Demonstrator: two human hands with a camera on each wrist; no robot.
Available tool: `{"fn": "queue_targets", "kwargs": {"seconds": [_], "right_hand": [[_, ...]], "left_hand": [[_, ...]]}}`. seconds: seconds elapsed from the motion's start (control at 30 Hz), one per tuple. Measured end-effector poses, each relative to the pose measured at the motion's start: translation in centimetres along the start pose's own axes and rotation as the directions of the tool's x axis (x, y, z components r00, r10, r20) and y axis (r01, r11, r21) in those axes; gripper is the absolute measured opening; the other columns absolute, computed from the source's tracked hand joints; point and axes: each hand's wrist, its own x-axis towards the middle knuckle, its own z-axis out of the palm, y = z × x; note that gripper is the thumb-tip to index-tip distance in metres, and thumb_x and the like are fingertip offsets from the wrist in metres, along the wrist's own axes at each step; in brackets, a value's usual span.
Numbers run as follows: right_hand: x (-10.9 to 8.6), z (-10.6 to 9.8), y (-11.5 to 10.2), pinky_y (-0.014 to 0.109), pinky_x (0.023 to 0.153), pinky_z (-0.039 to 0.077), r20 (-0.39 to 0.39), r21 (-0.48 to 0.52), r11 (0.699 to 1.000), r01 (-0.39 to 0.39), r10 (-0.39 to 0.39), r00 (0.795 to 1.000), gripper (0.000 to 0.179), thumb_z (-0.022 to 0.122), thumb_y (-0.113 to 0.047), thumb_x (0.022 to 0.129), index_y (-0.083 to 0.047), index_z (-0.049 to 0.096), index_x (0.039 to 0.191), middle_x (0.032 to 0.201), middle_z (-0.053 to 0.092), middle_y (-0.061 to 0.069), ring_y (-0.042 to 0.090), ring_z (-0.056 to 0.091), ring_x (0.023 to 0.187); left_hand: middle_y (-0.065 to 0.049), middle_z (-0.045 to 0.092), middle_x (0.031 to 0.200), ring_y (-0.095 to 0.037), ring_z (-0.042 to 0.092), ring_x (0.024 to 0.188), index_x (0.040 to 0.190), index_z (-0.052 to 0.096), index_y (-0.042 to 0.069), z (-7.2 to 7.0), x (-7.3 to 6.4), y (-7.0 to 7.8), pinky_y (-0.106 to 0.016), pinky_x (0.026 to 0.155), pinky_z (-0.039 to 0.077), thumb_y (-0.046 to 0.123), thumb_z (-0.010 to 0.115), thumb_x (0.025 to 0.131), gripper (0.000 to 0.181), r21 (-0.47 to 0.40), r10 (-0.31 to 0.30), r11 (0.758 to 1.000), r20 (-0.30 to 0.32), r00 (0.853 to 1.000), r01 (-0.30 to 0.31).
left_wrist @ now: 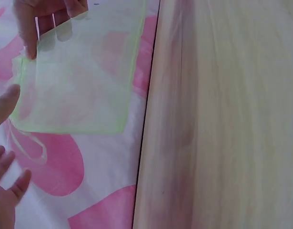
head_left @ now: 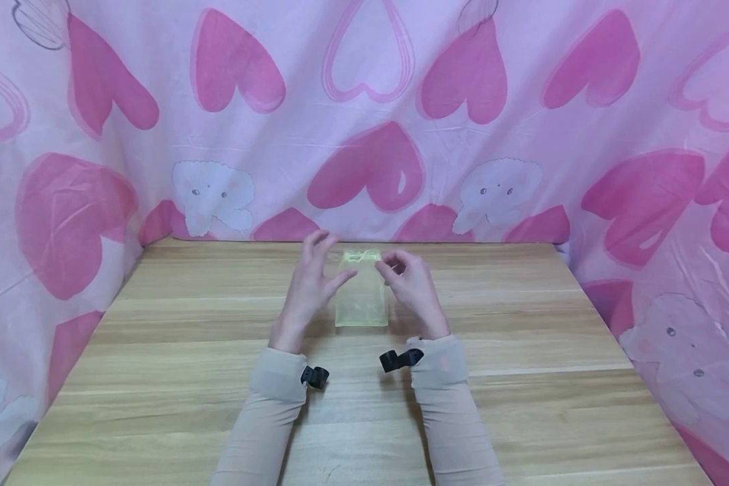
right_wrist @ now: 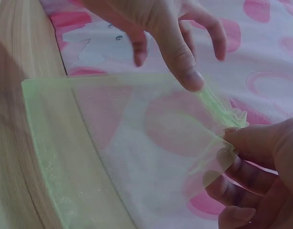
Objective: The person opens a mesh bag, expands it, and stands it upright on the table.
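A sheer pale-green drawstring pouch [head_left: 361, 297] hangs upright above the table, its gathered top edge uppermost. My right hand [head_left: 412, 282] pinches that top edge at its right corner; in the right wrist view, thumb and fingers [right_wrist: 232, 136] nip the thin cloth. To the left of the pouch is my left hand [head_left: 308, 287], its fingers spread and nothing gripped. Its thumb [right_wrist: 191, 78] lies close to the pouch's mouth; whether it touches I cannot tell. A thin looped drawstring [left_wrist: 36, 150] dangles off the mouth in the left wrist view. The sheer cloth shows no contents.
Beneath both arms spreads a wood-grain table [head_left: 522, 378]. A pink curtain [head_left: 364, 162] with hearts and white cartoon animals stands along its back and sides. Small black cameras [head_left: 317, 376] are strapped at both wrists over beige sleeves [head_left: 261, 432].
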Motion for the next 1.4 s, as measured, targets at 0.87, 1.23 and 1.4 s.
{"fn": "queue_targets", "kwargs": {"seconds": [0.87, 1.23, 1.4], "right_hand": [[-0.3, -1.0, 0.6, 0.05, 0.09, 0.045, 0.161, 0.078, 0.974, 0.214, -0.224, 0.961, 0.043, 0.08, -0.021, 0.084, -0.011, 0.061, 0.121, 0.121, 0.056, 0.001, 0.026, 0.053, 0.11], [-0.3, 0.1, 0.3, 0.045, 0.082, 0.047, 0.241, 0.018, 0.972, 0.236, -0.233, 0.942, 0.028, 0.08, -0.016, 0.083, -0.009, 0.063, 0.104, 0.105, 0.061, 0.002, 0.018, 0.052, 0.099], [-0.4, 0.1, 0.2, 0.044, 0.076, 0.049, 0.25, 0.018, 0.982, 0.19, -0.189, 0.95, 0.022, 0.079, -0.016, 0.084, -0.011, 0.061, 0.096, 0.097, 0.061, 0.001, 0.022, 0.053, 0.093]], "left_hand": [[-0.002, 0.067, 0.102, -0.016, 0.06, 0.092, 0.103, 0.07, 0.009, -0.6, 0.0, 0.5, -0.033, 0.082, 0.05, 0.015, 0.071, 0.091, 0.014, -0.058, 0.036, 0.998, 0.272, 0.961, -0.021], [-0.001, 0.066, 0.097, -0.016, 0.06, 0.089, 0.099, 0.071, 0.007, -0.5, 0.0, 0.6, -0.036, 0.08, 0.052, 0.015, 0.074, 0.088, 0.014, -0.104, 0.068, 0.994, 0.262, 0.963, -0.042], [-0.001, 0.066, 0.097, -0.016, 0.06, 0.09, 0.097, 0.07, 0.009, -0.6, 0.0, 0.6, -0.039, 0.081, 0.053, 0.013, 0.076, 0.086, 0.013, -0.131, 0.058, 0.991, 0.266, 0.962, -0.024]]}}
